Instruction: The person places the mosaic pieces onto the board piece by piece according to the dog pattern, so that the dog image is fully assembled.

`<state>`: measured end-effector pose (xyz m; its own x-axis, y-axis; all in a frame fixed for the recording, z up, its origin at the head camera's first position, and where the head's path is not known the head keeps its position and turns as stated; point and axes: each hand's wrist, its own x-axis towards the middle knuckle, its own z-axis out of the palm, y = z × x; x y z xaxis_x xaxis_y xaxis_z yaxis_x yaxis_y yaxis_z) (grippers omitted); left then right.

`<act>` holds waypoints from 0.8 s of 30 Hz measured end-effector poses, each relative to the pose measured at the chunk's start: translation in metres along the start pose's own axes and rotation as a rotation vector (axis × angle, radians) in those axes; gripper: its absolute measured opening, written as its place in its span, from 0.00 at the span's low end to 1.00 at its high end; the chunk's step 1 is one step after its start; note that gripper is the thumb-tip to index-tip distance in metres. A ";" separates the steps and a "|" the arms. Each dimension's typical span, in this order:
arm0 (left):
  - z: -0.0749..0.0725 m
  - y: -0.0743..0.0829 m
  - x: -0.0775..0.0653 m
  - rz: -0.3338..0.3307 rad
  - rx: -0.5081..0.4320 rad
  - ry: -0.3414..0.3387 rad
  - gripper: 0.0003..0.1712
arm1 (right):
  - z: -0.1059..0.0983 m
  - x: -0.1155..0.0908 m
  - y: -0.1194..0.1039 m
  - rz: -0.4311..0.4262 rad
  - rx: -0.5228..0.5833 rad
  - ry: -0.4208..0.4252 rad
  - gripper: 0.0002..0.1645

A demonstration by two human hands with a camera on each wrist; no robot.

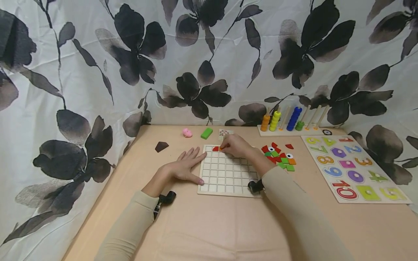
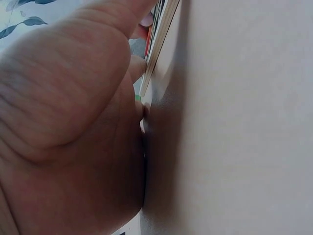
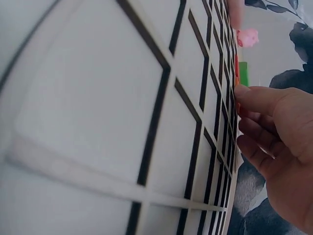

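Note:
A white board with a square grid [image 1: 225, 177] lies on the table. At its top row, my right hand [image 1: 236, 145] pinches a small orange tile [image 1: 221, 148] with thumb and fingertips, right beside a red tile [image 1: 215, 148] in the grid. In the right wrist view the thumb [image 3: 259, 99] and fingertips come together at the board's far edge, partly hiding the tile. My left hand [image 1: 183, 167] lies with fingers spread along the board's left side, fingertips and thumb at its edge. The left wrist view shows mostly its palm [image 2: 63, 98] and the board's side [image 2: 159, 46].
Loose red, green and orange tiles [image 1: 275, 158], some with eyes, lie right of the board. Behind it are a patterned card [image 1: 225, 132], green block [image 1: 207, 133] and pink figure [image 1: 187, 133]. A dark pentagon [image 1: 161, 146], bead-peg rack [image 1: 284, 133] and number puzzle [image 1: 354, 174] surround it.

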<state>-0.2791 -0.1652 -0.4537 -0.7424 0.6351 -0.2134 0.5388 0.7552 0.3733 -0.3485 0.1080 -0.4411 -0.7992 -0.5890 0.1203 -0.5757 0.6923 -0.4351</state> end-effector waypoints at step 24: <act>0.000 0.002 0.001 -0.001 0.012 0.005 0.69 | -0.094 -0.147 0.078 0.346 0.131 0.350 0.21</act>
<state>-0.2791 -0.1627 -0.4529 -0.7449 0.6337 -0.2087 0.5430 0.7575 0.3624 -0.2920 0.2883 -0.4088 -0.9621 -0.1443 0.2312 -0.2587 0.7507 -0.6079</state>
